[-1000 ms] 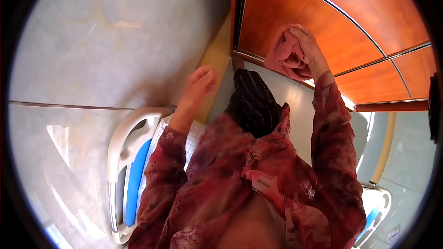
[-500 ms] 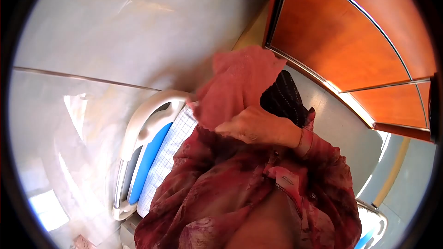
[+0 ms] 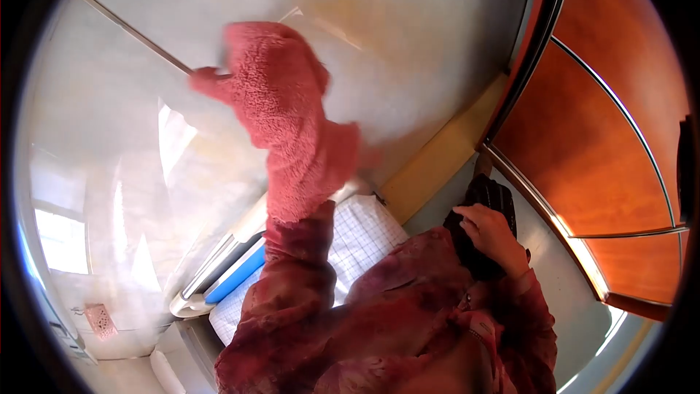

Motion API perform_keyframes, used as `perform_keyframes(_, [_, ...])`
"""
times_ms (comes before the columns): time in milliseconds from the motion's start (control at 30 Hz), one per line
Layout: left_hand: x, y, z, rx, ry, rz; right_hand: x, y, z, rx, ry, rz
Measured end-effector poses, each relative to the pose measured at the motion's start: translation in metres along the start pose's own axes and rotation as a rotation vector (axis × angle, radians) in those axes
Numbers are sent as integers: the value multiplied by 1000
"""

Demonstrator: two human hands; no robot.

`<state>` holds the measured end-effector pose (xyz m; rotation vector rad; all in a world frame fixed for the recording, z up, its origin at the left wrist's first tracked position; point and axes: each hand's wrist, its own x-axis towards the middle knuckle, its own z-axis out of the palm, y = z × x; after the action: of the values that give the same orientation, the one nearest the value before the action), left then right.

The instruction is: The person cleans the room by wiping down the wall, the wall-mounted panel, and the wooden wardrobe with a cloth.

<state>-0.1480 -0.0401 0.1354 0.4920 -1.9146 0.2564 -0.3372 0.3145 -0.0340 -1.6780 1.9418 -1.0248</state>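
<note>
A pink terry towel (image 3: 273, 95) covers my left hand, which is stretched out at the pale, shiny wall (image 3: 394, 22). The towel is wrapped like a mitt, with a thumb-shaped bit sticking out to the left, and hangs down over the forearm to the sleeve. The fingers beneath it are hidden. Whether the towel presses on the wall is hard to tell. My right hand (image 3: 492, 237) holds nothing; its fingers are loosely bent and apart, over dark striped trousers (image 3: 492, 197) at my right side.
Below the left arm is a bed with a checked sheet (image 3: 364, 230) and a blue-panelled side rail (image 3: 237, 273). An orange wood-look cabinet (image 3: 583, 124) stands at right. A yellowish strip (image 3: 437, 157) runs along the wall's foot. A pink patterned box (image 3: 100, 321) is at lower left.
My left hand has swung up and left to the wall with the towel around it. My right hand has left the towel and dropped to the right. The view has turned.
</note>
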Motion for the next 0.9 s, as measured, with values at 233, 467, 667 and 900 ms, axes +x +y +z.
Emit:
perform_keyframes(233, [63, -35, 21, 355, -388, 543, -24, 73, 27, 143, 44, 245])
perform_keyframes(467, [-74, -37, 25, 598, -1136, 891, -51, 131, 58, -41, 229, 238])
perform_keyframes(667, [32, -27, 39, 763, -621, 699, -49, 128, 61, -80, 276, 173])
perform_keyframes(900, [221, 9, 52, 677, -71, 734, -44, 129, 65, -192, 261, 223])
